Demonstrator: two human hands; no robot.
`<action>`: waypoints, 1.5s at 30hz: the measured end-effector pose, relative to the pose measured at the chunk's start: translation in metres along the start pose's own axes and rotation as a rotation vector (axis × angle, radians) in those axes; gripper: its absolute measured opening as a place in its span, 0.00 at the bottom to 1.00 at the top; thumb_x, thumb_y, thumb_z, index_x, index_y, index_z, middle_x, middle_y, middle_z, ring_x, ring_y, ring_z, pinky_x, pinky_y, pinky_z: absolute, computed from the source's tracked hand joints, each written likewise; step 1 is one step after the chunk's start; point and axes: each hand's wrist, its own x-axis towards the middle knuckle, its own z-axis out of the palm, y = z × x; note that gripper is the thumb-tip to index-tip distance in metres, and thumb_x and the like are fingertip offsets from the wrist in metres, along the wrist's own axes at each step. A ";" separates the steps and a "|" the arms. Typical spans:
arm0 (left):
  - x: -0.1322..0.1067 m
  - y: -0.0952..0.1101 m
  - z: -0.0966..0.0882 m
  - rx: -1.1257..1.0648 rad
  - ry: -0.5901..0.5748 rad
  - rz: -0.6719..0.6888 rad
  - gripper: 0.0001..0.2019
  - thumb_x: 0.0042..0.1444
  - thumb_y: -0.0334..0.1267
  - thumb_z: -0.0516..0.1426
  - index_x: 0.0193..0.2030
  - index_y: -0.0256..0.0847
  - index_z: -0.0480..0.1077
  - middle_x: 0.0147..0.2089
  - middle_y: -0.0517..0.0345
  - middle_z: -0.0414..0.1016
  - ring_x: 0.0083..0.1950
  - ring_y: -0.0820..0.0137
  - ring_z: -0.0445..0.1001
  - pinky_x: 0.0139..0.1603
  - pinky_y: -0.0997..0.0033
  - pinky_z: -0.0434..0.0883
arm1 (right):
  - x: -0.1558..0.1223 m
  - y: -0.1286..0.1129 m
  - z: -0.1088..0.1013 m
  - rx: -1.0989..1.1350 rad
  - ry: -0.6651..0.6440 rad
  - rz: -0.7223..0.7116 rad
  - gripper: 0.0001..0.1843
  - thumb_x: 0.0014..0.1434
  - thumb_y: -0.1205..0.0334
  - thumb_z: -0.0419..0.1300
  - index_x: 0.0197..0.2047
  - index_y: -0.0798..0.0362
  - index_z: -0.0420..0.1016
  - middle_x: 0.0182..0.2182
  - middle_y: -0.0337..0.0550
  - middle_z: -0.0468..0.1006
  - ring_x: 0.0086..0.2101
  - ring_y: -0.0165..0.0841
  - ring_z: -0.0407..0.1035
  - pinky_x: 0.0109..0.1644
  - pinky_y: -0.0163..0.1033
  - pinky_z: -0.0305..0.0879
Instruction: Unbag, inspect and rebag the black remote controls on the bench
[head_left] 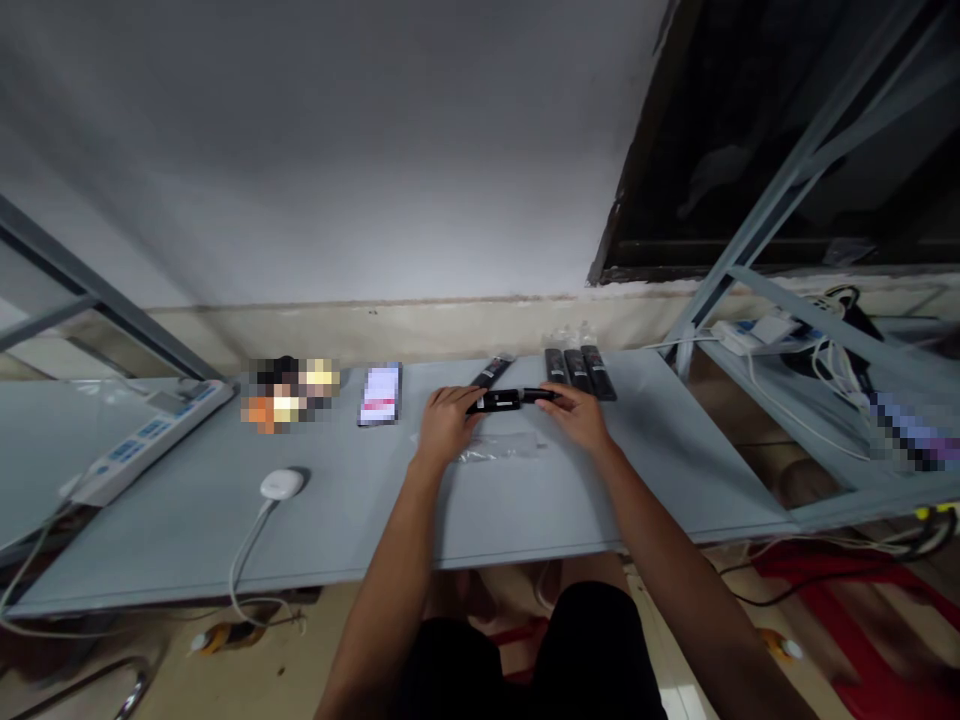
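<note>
A black remote control [499, 401] is held level just above the shelf, with a small white label on its facing side. My left hand [448, 420] is closed round its left end. At the other end, the fingers of my right hand [576, 412] grip a narrower black part [535, 395]; whether that part is joined to the rest I cannot tell. Beneath the hands lies a clear plastic bag [499, 447]. Another black remote control [492, 371] rests slantwise behind my left hand. Several more, among them this remote control [577, 370], lie side by side in clear bags beyond my right hand.
A phone [380, 394] with a lit screen lies left of my hands. Nearer the front edge is a white round charger [282, 485] with a cable. A power strip [157, 440] runs along the left side. Metal frame posts [739, 245] stand at both sides, before the wall [390, 150].
</note>
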 end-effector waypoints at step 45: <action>-0.002 -0.023 0.005 -0.090 -0.022 0.005 0.22 0.60 0.31 0.65 0.61 0.45 0.78 0.58 0.48 0.80 0.61 0.54 0.73 0.66 0.48 0.73 | 0.005 0.022 0.005 0.066 -0.097 -0.055 0.36 0.51 0.57 0.73 0.64 0.47 0.78 0.60 0.53 0.81 0.41 0.39 0.82 0.52 0.47 0.80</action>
